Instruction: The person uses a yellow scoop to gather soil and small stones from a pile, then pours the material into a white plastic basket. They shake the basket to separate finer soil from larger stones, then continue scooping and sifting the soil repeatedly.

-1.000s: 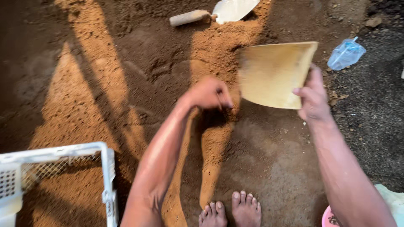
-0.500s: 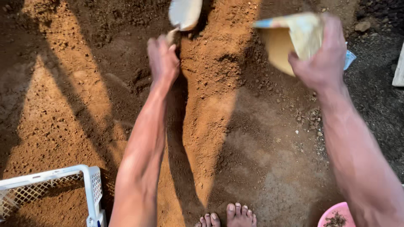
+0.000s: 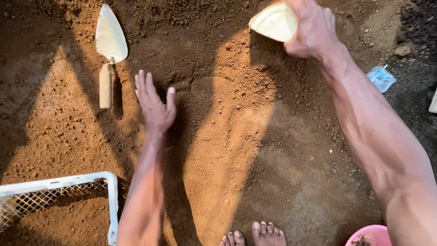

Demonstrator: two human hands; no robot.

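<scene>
Right hand [image 3: 314,32] grip holds a pale curved scoop [image 3: 274,21]. Left hand [image 3: 154,105], fingers spread wide, lies flat on soil [image 3: 236,136] beside a trowel [image 3: 109,50]; white mesh crate [image 3: 54,200] near.

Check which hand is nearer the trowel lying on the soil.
Left. The left hand lies flat on the soil just right of the trowel handle, not touching it. The right hand is far right, gripping a pale flat board.
</scene>
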